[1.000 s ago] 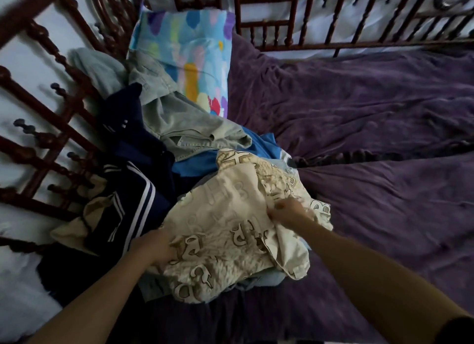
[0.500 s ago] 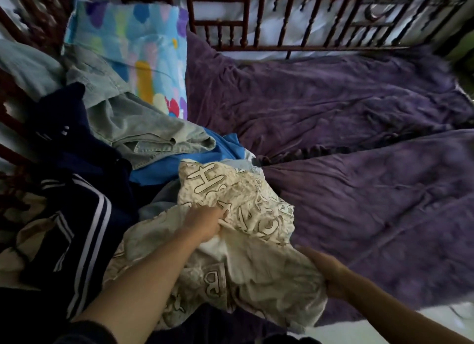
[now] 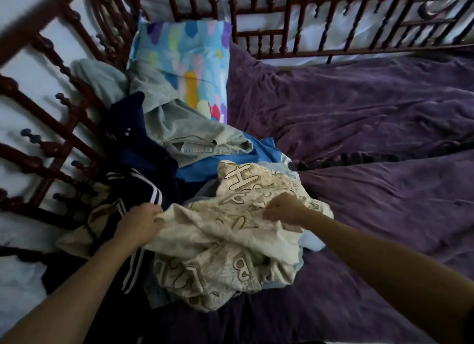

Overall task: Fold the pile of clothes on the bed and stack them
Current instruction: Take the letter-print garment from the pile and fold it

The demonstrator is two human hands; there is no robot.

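The cream lettered garment (image 3: 225, 231) lay crumpled atop the pile (image 3: 195, 133) at the left of the bed (image 3: 359, 113). My left hand (image 3: 142, 222) pinched its edge and my right hand (image 3: 283, 210) gripped a fold, likely to lift it clear for spreading.

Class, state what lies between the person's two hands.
In the head view, the crumpled cream letter-print garment spans the stretch between left hand and right hand, both gripping it.

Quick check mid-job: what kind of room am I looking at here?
Most likely a bedroom: a purple-blanketed bed, a dark turned-wood rail around it, and a colourful pillow behind the heap of clothes.
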